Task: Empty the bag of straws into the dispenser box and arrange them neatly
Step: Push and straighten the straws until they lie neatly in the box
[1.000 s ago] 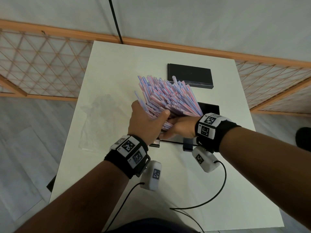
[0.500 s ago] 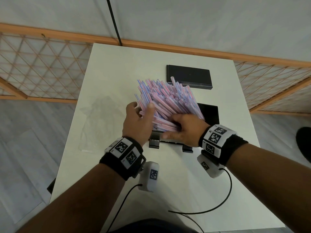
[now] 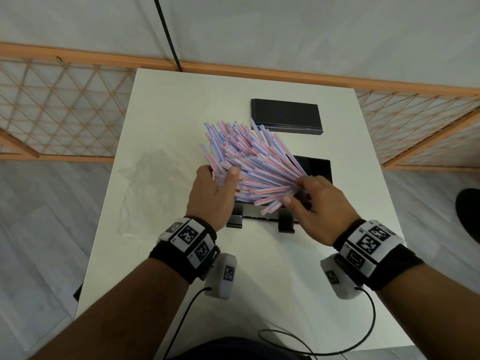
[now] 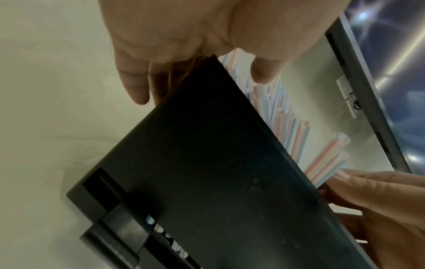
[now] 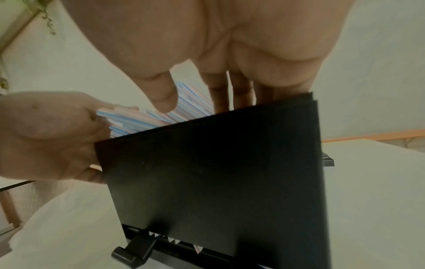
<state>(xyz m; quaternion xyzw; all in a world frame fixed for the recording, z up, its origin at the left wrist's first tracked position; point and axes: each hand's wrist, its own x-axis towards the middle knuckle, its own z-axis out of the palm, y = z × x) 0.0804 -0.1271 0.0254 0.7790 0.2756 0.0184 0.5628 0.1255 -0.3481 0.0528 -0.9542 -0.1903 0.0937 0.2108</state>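
Note:
A thick bundle of pink-and-blue striped straws sticks out of the open black dispenser box at the table's centre and fans away to the far left. My left hand grips the bundle's left side, with the thumb on top and the fingers behind. My right hand pinches the near straw ends at the right. In the right wrist view its thumb presses the straws above the box's front wall. The left wrist view shows the box and straws from below.
The box's black lid lies flat on the white table behind the straws. The empty clear plastic bag lies crumpled left of the box. A wooden lattice rail runs behind and beside the table.
My right hand has slid off the bundle's base to its right-hand ends. My left hand has shifted along the left side, and the straws have spread wider and lie lower.

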